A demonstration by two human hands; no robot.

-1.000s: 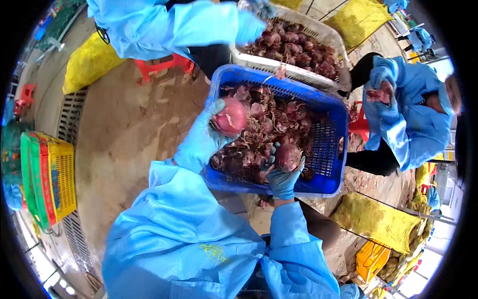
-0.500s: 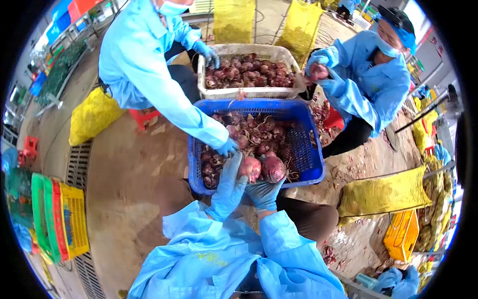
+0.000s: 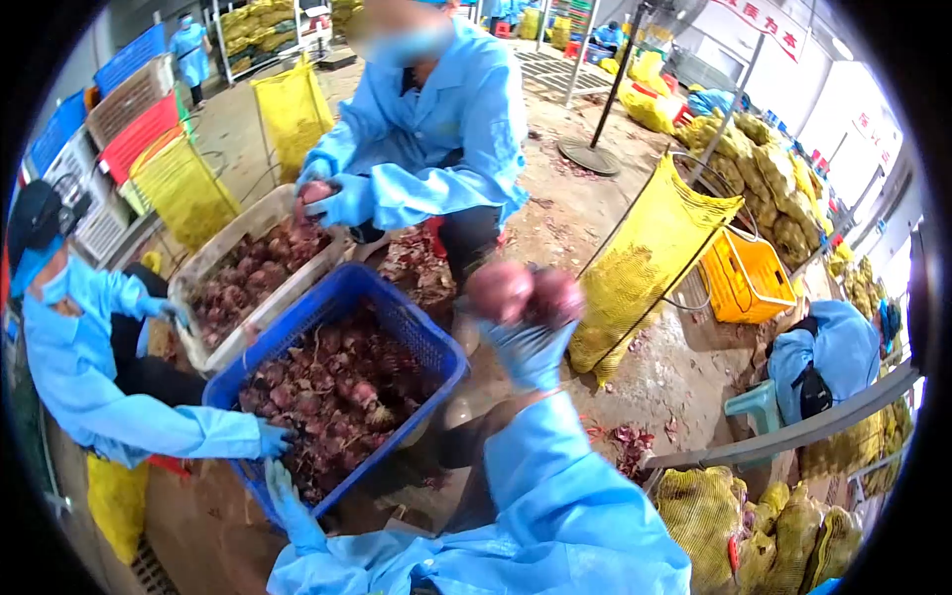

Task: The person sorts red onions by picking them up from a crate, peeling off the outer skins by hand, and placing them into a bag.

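Two round onions filled my curled right hand; my left hand lay straight-fingered by the plastic basket.

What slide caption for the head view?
Gloved right hand holds two red onions outside the blue crate; left hand beside its rim.

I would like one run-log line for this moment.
right hand: holds two onions | left hand: near blue crate | blue crate: more onions inside

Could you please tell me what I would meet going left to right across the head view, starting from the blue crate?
Blue crate → right hand holding two onions → yellow mesh sack → orange crate.
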